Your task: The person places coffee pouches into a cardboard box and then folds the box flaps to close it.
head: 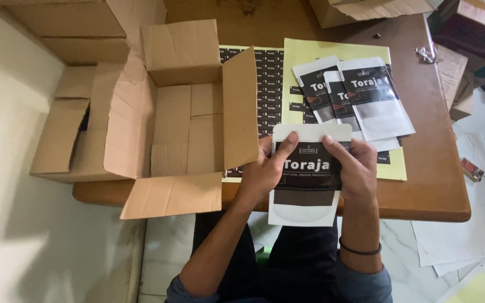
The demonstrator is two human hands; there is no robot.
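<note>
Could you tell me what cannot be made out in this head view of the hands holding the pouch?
- Pouch: side edges covered by left hand and right hand; back unseen.
- Stacked pouches: lower ones overlapped by the top one.
- Open cardboard box: left part hidden by its flap.
- Sticker sheet: partly under the box flap.

Small packing workshop: wooden table (pixel 422 185) w/ open cardboard box (pixel 181 123), stacked pouches (pixel 360 95), sticker sheets (pixel 268 84), more cartons (pixel 79 28) around.

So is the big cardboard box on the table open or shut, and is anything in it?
Open and empty: the cardboard box has all its flaps folded outward, and only its bare cardboard bottom shows inside.
</note>
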